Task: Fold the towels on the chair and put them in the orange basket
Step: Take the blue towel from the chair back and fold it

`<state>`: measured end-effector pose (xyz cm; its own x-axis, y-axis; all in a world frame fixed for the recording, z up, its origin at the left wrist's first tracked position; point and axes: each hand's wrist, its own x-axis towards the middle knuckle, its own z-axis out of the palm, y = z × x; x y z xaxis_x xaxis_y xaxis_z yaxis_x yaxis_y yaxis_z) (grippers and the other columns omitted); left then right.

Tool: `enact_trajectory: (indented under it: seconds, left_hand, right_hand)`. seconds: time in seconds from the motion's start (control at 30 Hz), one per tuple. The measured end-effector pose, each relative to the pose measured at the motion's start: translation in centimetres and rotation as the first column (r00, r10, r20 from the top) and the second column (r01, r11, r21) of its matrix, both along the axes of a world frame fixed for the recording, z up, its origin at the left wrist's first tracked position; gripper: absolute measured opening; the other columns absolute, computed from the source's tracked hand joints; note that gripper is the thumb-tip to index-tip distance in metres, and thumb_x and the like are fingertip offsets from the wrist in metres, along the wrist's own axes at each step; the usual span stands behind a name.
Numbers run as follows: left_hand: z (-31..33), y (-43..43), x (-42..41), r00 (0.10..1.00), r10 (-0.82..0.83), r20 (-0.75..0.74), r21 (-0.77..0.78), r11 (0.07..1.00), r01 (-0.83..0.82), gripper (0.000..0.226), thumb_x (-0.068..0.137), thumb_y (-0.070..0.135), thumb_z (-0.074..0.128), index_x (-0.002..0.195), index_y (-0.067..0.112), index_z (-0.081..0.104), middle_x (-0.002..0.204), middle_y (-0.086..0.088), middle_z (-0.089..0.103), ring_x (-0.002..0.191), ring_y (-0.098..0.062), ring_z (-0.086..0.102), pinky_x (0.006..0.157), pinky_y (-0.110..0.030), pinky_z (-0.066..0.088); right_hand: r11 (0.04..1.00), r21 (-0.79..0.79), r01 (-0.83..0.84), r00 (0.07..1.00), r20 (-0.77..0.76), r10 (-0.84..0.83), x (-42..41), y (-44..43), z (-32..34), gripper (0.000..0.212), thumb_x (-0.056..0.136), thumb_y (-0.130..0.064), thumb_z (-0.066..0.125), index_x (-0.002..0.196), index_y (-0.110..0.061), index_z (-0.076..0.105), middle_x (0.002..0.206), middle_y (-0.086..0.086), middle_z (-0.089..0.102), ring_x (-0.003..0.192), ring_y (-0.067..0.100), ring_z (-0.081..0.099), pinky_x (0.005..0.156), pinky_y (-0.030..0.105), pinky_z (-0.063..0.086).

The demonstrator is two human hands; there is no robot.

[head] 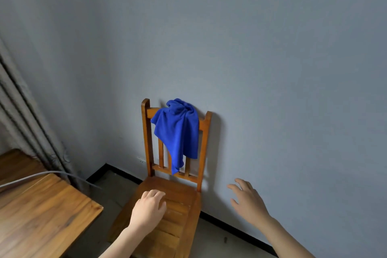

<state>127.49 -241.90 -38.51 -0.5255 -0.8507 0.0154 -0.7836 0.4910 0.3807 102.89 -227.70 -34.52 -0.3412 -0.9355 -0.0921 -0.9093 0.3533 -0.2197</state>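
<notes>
A crumpled blue towel (178, 132) hangs over the top rail of a wooden chair (178, 209) that stands against the wall. My left hand (149, 207) hovers over the chair seat with its fingers loosely curled, holding nothing. My right hand (248, 200) is raised to the right of the chair, fingers spread and empty. Both hands are below the towel and apart from it. No orange basket is in view.
A wooden table (41, 213) fills the lower left, with a grey cable (41, 175) lying across its far corner. Grey curtains (27, 115) hang at the left. A grey wall (272, 69) stands right behind the chair, with a black skirting along the floor.
</notes>
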Motion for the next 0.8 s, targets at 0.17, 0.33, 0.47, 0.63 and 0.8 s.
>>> enact_trajectory:
  seconds: [0.17, 0.33, 0.47, 0.63, 0.8]
  left_hand:
    - [-0.7, -6.1, -1.9, 0.985, 0.161, -0.054, 0.031, 0.987, -0.160, 0.038, 0.097, 0.034, 0.040, 0.134, 0.025, 0.045, 0.139, 0.007, 0.046, 0.127, -0.010, 0.040, 0.097, -0.018, 0.040]
    - [-1.4, -10.5, -5.2, 0.969, 0.232, -0.090, 0.094, 0.970, -0.223, 0.039, 0.097, 0.031, 0.041, 0.134, 0.023, 0.045, 0.137, 0.005, 0.048, 0.126, -0.013, 0.042, 0.096, -0.021, 0.041]
    - [-0.7, -14.1, -8.2, 0.966, 0.232, -0.117, 0.060, 0.972, -0.226, 0.039, 0.096, 0.032, 0.042, 0.135, 0.024, 0.043, 0.136, 0.006, 0.048, 0.126, -0.012, 0.041, 0.097, -0.021, 0.040]
    - [0.5, -17.3, -11.6, 0.953, 0.256, -0.159, 0.051, 0.967, -0.251, 0.043, 0.096, 0.033, 0.042, 0.137, 0.023, 0.040, 0.137, 0.006, 0.048, 0.128, -0.013, 0.039, 0.099, -0.025, 0.041]
    - [2.6, -19.9, -14.9, 0.934, 0.275, -0.229, 0.048, 0.961, -0.271, 0.047, 0.096, 0.032, 0.044, 0.141, 0.022, 0.036, 0.144, 0.003, 0.042, 0.134, -0.015, 0.033, 0.105, -0.030, 0.036]
  right_hand:
    - [0.996, 0.015, -0.087, 0.996, 0.002, 0.087, -2.0, -6.5, -0.1, 0.046, 0.097, -0.024, 0.039, 0.142, -0.026, 0.032, 0.155, -0.003, 0.016, 0.141, 0.017, 0.021, 0.110, 0.028, 0.026]
    - [0.982, 0.037, -0.185, 0.979, -0.080, 0.188, -5.7, -12.8, 2.0, 0.046, 0.097, -0.023, 0.039, 0.143, -0.023, 0.033, 0.154, -0.002, 0.017, 0.141, 0.015, 0.018, 0.110, 0.030, 0.025]
    - [0.980, -0.015, -0.200, 0.977, -0.082, 0.198, -7.7, -17.0, 2.9, 0.045, 0.097, -0.024, 0.040, 0.142, -0.024, 0.033, 0.153, -0.004, 0.020, 0.140, 0.015, 0.021, 0.110, 0.028, 0.026]
    - [0.970, -0.098, -0.223, 0.975, -0.041, 0.220, -8.6, -21.3, 2.7, 0.048, 0.097, -0.026, 0.041, 0.144, -0.025, 0.030, 0.150, -0.006, 0.026, 0.139, 0.012, 0.023, 0.110, 0.026, 0.024]
    - [0.922, -0.142, -0.359, 0.933, -0.069, 0.353, -9.3, -27.0, 3.8, 0.051, 0.096, -0.025, 0.041, 0.145, -0.023, 0.027, 0.150, -0.002, 0.026, 0.139, 0.014, 0.022, 0.111, 0.028, 0.023]
